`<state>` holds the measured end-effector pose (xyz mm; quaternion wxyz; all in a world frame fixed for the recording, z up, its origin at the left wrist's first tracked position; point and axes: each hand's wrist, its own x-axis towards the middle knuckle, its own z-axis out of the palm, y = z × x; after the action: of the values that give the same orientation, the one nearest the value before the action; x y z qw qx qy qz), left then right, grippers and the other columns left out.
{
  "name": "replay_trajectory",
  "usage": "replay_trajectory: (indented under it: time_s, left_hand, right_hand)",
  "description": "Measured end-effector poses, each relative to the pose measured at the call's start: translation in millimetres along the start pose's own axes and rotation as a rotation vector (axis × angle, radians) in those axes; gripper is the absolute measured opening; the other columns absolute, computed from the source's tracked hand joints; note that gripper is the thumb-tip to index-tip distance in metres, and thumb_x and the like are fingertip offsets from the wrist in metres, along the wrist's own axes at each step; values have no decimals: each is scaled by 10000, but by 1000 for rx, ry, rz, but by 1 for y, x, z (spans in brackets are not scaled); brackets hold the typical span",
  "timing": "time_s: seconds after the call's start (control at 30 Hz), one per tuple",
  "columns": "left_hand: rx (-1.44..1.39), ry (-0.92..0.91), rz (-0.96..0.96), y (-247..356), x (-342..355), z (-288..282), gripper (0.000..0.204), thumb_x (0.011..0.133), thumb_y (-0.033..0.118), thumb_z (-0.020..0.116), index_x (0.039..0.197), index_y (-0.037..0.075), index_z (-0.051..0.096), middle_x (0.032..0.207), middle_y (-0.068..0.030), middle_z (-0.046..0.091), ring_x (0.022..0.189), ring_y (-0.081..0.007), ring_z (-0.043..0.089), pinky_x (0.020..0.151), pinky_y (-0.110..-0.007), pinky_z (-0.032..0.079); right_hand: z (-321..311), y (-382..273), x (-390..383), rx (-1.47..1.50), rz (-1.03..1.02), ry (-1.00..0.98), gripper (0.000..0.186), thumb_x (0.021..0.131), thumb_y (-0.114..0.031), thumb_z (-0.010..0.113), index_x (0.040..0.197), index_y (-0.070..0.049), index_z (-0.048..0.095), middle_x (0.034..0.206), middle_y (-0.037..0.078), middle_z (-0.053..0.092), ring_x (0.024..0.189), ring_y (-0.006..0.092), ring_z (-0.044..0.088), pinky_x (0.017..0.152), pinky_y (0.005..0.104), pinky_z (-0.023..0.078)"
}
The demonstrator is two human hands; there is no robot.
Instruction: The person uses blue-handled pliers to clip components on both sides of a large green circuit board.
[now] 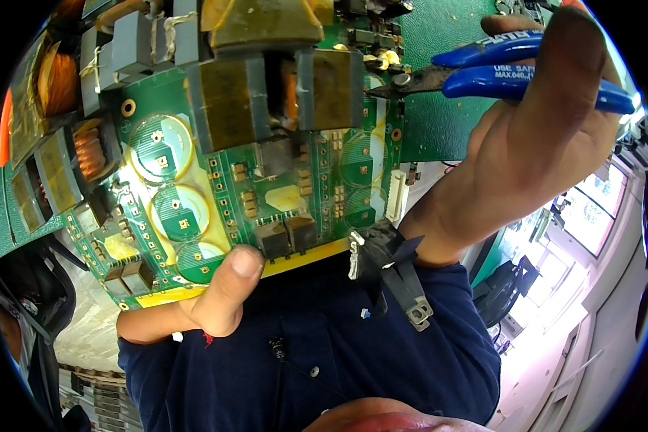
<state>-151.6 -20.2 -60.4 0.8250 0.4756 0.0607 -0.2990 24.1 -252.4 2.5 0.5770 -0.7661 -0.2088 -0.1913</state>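
A green circuit board (155, 97) crowded with parts is tilted up in front of me. My left hand (227, 295) grips its near edge, thumb on top by the yellow strip; the other fingers are hidden beneath. My right hand (529, 144) is closed around blue-handled side cutters (489, 81). Their dark tips touch or sit very near the board's right side, beside a large taped transformer (227, 97); I cannot tell whether they grip anything. Round outlines (183, 212) mark bare spots on the board. A black bracket-like part with a metal end (403, 281) sits at the near right corner.
A green work surface (446, 129) lies beyond and beside the board. Copper-wound coils (57, 79) and grey blocks (133, 43) rise from the board's far left. A black chair (507, 288) stands on the right, and a dark bag-like item (39, 288) on the left.
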Motion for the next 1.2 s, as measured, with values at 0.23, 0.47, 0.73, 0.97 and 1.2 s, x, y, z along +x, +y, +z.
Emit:
replay_trajectory:
  time_s: [0.23,0.47,0.73,0.97,1.2]
  left_hand:
    - [-27,224,179,-6,13,19,131,852,111,474,797,18,548,665,-1,493,567,-125,446,538,-233,366]
    - [81,200,189,1,16,17,143,854,134,474,858,11,546,694,0,501,599,-121,450,566,-236,373]
    - [-24,102,189,-17,8,6,505,919,368,386,1279,13,389,1264,-113,467,1162,-253,449,999,-404,315]
    - [-190,163,327,-51,0,-3,508,920,368,393,1296,29,362,1274,-109,448,1177,-262,424,1004,-426,298]
    - [4,164,405,-30,20,12,399,904,301,440,1161,-1,482,1087,-106,540,1000,-233,509,886,-352,382]
  right_hand:
    - [-3,-4,5,-100,-46,14,637,863,-512,434,1247,-12,348,1119,312,500,951,388,585,760,465,524]
    - [-20,-6,-4,127,-57,26,564,879,-384,443,1297,-40,283,1140,326,469,978,410,558,737,417,532]
    - [-55,-3,-18,310,62,56,372,835,-179,533,1170,-32,462,1091,247,525,953,385,566,831,444,474]
    - [-64,9,-12,287,-29,200,353,863,-70,539,1196,-53,421,1138,289,493,1007,419,554,853,467,483]
    - [-64,17,-19,258,-122,84,536,833,-47,584,1297,-61,315,1163,238,497,1037,374,552,800,464,522]
